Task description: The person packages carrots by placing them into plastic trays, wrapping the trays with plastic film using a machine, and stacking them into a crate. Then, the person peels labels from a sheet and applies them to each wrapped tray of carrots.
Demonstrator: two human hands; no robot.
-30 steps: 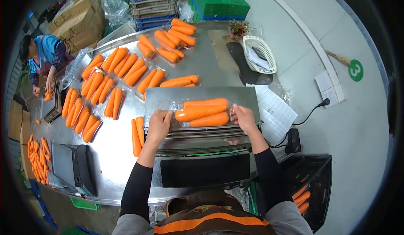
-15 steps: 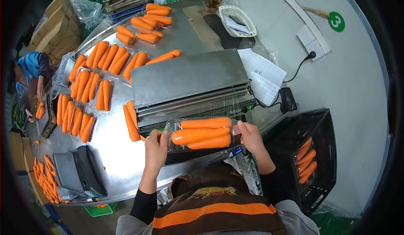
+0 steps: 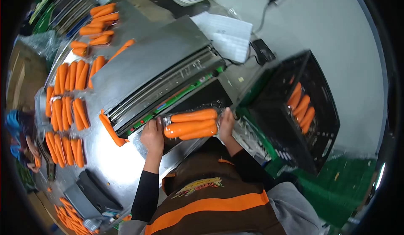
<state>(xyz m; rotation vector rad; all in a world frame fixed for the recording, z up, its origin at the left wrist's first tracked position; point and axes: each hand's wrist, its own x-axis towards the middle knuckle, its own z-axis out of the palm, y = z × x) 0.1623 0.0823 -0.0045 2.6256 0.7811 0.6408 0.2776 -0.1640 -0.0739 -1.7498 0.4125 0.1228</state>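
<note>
Plainly, the pack of carrots (image 3: 191,124), lifted just above the desk's (image 3: 109,159) near edge with the left hand (image 3: 152,136) and right hand (image 3: 226,123) each pinching an end, looks stiff, weighty, film-slick, so best gripped endwise.

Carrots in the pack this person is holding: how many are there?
3. Top carrot, middle carrot and bottom carrot lie side by side in the wrapped pack, held between the left hand and right hand. Another could hide behind them.
</note>
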